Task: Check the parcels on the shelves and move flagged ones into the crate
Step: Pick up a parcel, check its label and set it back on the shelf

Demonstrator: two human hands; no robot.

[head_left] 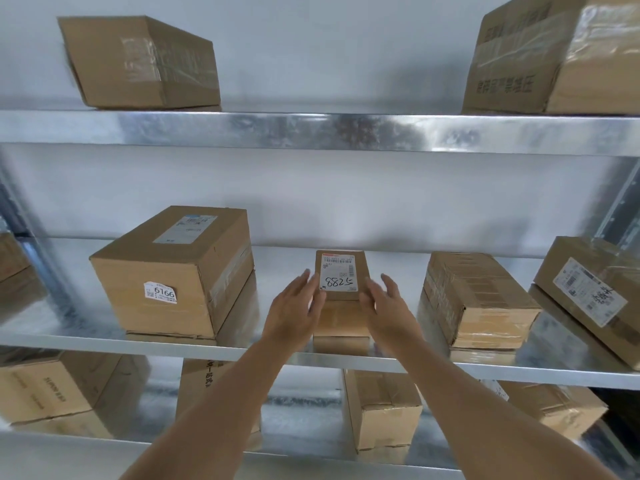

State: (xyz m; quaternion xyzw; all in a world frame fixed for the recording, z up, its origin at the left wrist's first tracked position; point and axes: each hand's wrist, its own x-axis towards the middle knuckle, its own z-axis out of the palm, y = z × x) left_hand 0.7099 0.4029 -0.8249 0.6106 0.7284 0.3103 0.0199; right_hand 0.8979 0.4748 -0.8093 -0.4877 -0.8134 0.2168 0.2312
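Three shelves (311, 131) carry many boxes; no crate is in view, so I judge sorting has barely begun and most parcels remain unchecked. Left of the hands sits the box marked 6166 (173, 271); right of them a taped box (479, 299). Between the hands, on the middle shelf, stands the parcel (341, 275) labelled 5288. Left hand (294, 306) and right hand (388, 306) flank it, fingers straight and spread, palms facing inward, apparently brushing its sides without clasping.
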